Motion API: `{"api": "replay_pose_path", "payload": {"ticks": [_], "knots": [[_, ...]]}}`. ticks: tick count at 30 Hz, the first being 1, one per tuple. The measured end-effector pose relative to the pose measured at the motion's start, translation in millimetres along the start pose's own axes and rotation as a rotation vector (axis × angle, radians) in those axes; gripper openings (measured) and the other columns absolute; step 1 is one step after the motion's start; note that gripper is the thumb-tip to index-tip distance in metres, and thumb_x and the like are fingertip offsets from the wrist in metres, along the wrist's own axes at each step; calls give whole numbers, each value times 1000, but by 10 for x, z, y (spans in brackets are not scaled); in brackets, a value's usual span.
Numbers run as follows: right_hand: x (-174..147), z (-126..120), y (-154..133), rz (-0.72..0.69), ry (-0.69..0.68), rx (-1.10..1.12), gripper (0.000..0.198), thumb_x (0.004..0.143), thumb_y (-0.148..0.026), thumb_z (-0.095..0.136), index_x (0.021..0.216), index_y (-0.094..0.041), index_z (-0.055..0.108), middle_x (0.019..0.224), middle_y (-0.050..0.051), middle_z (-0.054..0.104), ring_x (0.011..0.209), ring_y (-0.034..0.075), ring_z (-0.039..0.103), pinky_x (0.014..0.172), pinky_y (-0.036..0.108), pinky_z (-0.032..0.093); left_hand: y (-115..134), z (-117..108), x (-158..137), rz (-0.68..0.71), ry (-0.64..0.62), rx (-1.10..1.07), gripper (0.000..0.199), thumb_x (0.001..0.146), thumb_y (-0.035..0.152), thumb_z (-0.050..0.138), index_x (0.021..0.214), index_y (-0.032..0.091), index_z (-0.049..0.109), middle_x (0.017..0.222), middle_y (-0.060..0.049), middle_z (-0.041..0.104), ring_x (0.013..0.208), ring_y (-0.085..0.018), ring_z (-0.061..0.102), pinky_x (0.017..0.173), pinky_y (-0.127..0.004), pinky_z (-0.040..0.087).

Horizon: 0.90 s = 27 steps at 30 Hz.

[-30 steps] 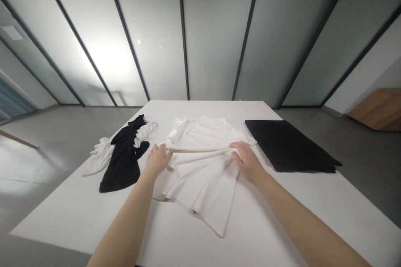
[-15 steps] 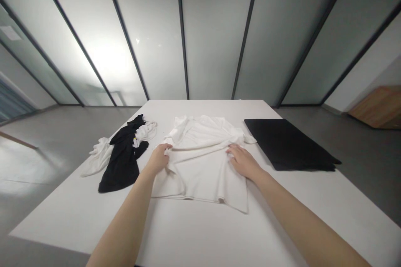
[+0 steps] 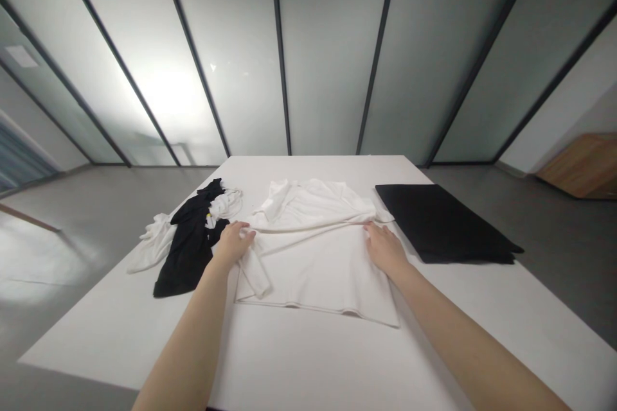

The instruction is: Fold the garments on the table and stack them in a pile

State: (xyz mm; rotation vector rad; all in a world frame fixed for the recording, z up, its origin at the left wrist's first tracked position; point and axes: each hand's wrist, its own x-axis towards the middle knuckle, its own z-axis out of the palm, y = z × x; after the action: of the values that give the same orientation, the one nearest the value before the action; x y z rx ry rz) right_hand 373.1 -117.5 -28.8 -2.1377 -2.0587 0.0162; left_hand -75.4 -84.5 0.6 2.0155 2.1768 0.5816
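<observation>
A white T-shirt [image 3: 313, 270] lies on the white table in front of me, its hem towards me and a crosswise fold across its middle. My left hand [image 3: 234, 243] is at the shirt's left edge beside that fold, fingers and thumb closed on the cloth. At the right edge, my right hand [image 3: 385, 249] grips the fabric, its fingertips near the end of the fold. Part of the shirt's lower left corner is doubled over. The cloth directly beneath both hands is hidden.
Left on the table [image 3: 299, 366] lies a loose heap of black clothing [image 3: 186, 257] and white clothing [image 3: 157, 244]. A flat, black folded stack [image 3: 443, 221] rests to the right. Frosted glass panels [image 3: 332, 51] stand beyond the table's far edge.
My hands have moved farther apart, the left one leftwards and the right one rightwards. The shirt's lower part is spread wider and flatter, its right corner shifted to the right.
</observation>
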Motion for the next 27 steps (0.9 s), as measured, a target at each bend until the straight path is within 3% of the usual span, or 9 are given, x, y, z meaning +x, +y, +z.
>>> {"api": "replay_pose_path", "payload": {"ticks": [4, 8, 10, 14, 17, 20, 24, 27], "knots": [[-15, -20, 9, 40, 29, -56, 48, 105, -21, 38, 148, -16, 58, 156, 19, 54, 140, 38, 50, 111, 49, 40, 41, -38, -66, -65, -32, 153, 54, 87, 37, 67, 138, 19, 62, 148, -21, 59, 153, -36, 40, 120, -48, 36], [-21, -78, -1, 59, 40, -55, 45, 106, -22, 40, 144, -19, 63, 149, 18, 58, 130, 36, 56, 106, 47, 42, 22, -139, -127, -289, -62, 165, 73, 88, 51, 66, 145, 11, 47, 136, -31, 61, 133, -45, 59, 104, -52, 46], [-23, -111, -7, 74, 53, -70, 43, 106, -24, 42, 142, -22, 65, 142, 19, 61, 122, 35, 59, 102, 47, 43, 13, -172, -133, -320, -115, 83, 70, 90, 50, 65, 143, 11, 46, 125, -28, 68, 118, -41, 68, 95, -47, 50], [-19, -148, 6, 43, 58, -87, 40, 107, -34, 47, 140, -25, 66, 127, 18, 68, 114, 34, 62, 99, 44, 44, 78, -174, -121, -237, -165, -123, 54, 87, 35, 69, 136, 19, 54, 101, -11, 73, 93, -28, 73, 82, -35, 53], [-1, -148, 32, -3, 6, -38, 40, 108, -33, 44, 141, -25, 66, 121, 14, 74, 109, 31, 66, 94, 40, 46, 146, -175, -119, -204, -163, -370, 47, 87, 28, 63, 133, 21, 60, 80, 0, 63, 69, -20, 66, 67, -28, 50], [26, -174, 68, -32, -39, 48, 40, 108, -28, 40, 138, -25, 67, 122, 10, 76, 108, 26, 69, 90, 35, 48, 114, -206, -104, -218, -99, -539, 48, 82, 20, 58, 130, 20, 65, 74, 4, 52, 58, -14, 56, 56, -23, 44], [62, -279, 168, 39, -32, 89, 43, 109, -29, 36, 135, -26, 70, 122, 11, 76, 109, 27, 70, 86, 34, 48, -66, -253, -67, -275, -61, -511, 54, 74, 11, 53, 126, 16, 69, 72, 3, 53, 51, -12, 49, 50, -22, 37], [72, -335, 264, 129, -27, 87, 45, 110, -31, 34, 133, -26, 71, 119, 13, 73, 105, 29, 69, 85, 37, 47, -161, -270, -68, -249, -135, -359, 50, 75, 11, 53, 120, 16, 73, 75, -1, 62, 57, -16, 57, 56, -25, 43]]}}
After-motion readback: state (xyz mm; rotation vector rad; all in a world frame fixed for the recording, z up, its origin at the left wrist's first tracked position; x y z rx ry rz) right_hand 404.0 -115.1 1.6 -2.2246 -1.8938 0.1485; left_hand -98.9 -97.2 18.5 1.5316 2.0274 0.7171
